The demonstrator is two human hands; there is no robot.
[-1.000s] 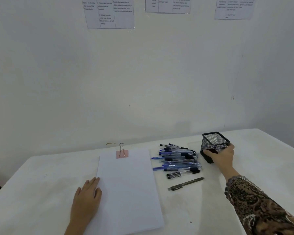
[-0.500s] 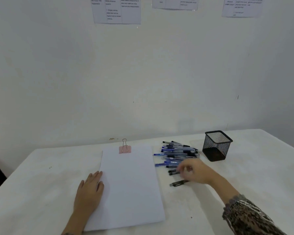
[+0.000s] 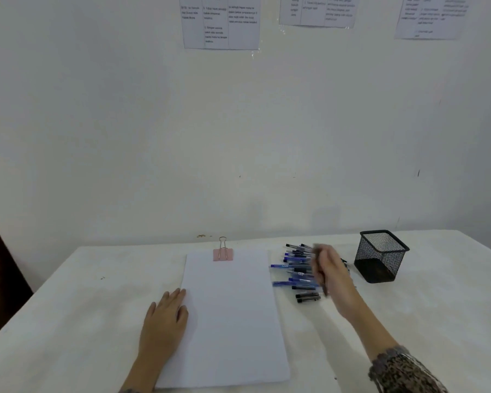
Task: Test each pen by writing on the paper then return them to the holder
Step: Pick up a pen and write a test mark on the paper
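Near square mesh holder (image 3: pixel 380 256), right hand (image 3: pixel 330 272) grips dark pen (image 3: pixel 324 289).

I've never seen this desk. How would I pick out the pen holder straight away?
On the white table, find the clipped paper sheet. Right of it lies a pile of pens, and further right stands the holder: the only black mesh box, upright and open-topped.

Right hand (image 3: pixel 328 268) gripping pen (image 3: pixel 324 289) blurred, wall sheets (image 3: pixel 221 26) cropped, unreadable

One paper (image 3: pixel 227 316), one clip (image 3: pixel 223 254), one holder (image 3: pixel 380 260), three notices (image 3: pixel 220 24), many pens (image 3: pixel 291 266)
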